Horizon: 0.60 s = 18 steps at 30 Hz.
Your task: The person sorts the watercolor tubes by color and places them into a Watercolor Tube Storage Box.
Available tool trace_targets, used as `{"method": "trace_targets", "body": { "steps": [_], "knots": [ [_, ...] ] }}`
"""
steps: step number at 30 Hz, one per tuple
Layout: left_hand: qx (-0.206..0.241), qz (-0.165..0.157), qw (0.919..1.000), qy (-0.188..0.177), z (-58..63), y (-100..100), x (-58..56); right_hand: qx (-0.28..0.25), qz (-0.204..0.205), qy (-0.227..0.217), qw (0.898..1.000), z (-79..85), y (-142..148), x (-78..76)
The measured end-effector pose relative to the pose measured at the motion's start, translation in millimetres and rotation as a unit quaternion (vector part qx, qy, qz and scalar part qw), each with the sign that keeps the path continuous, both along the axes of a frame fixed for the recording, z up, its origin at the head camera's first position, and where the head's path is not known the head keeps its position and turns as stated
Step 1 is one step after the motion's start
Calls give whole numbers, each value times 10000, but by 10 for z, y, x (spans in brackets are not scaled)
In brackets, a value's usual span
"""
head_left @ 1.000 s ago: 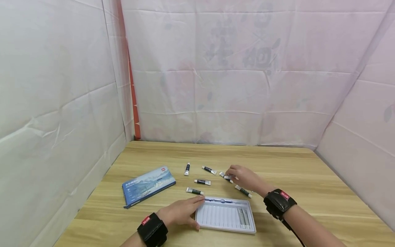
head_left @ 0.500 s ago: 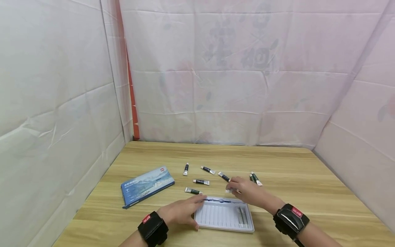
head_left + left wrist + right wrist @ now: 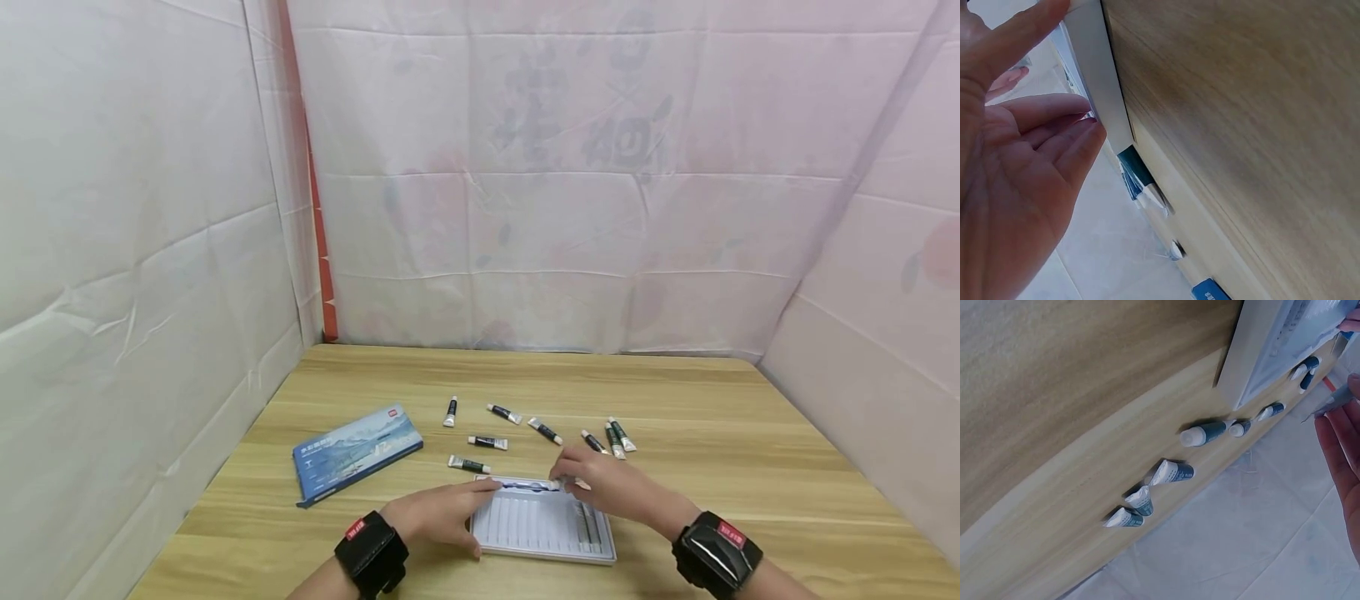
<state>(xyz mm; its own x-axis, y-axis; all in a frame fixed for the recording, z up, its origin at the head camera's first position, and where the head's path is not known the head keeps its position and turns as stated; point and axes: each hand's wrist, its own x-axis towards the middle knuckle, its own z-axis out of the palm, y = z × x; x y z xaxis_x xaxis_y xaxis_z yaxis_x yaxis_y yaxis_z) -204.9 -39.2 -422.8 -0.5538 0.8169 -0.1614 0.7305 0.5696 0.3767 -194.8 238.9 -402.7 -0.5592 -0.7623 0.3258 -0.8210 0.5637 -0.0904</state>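
Note:
My left hand (image 3: 444, 515) grips the left end of a white plastic tray (image 3: 517, 550), thumb and fingers against its edge. A slim blue-handled paintbrush (image 3: 525, 486) lies along the tray's far slot. Two pale paint tubes (image 3: 587, 527) fill slots at the right end, and the slots left of them hold nothing. Over the tray's far right corner, my right hand (image 3: 606, 481) pinches a small paint tube (image 3: 1335, 400) between thumb and fingertips; the fingers cover most of it in the head view.
Several dark-labelled paint tubes lie scattered behind the tray, among them one tube (image 3: 545, 431) in the middle and a green-labelled tube (image 3: 622, 434) at the right. A flat blue box (image 3: 358, 452) rests at the left. White sheeting (image 3: 480, 208) encloses the table (image 3: 675, 392).
My right hand has picked up a tube from behind the tray and brought it nearer, over the tray's far right corner. My left hand has stayed on the tray.

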Motion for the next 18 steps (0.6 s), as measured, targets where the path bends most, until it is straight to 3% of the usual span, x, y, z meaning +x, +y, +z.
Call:
{"method": "trace_targets", "body": {
  "steps": [5,13,18],
  "knots": [
    [21,26,10000,-62,19,-5,10,51,299,-13,9995,-52,-29,26],
    [30,-2,10000,-26,31,1,4,188,704,-431,9964,-131,-53,121],
    [31,70,9999,-123,19,0,2,258,892,-59,9957,-139,-90,161]
  ]
}}
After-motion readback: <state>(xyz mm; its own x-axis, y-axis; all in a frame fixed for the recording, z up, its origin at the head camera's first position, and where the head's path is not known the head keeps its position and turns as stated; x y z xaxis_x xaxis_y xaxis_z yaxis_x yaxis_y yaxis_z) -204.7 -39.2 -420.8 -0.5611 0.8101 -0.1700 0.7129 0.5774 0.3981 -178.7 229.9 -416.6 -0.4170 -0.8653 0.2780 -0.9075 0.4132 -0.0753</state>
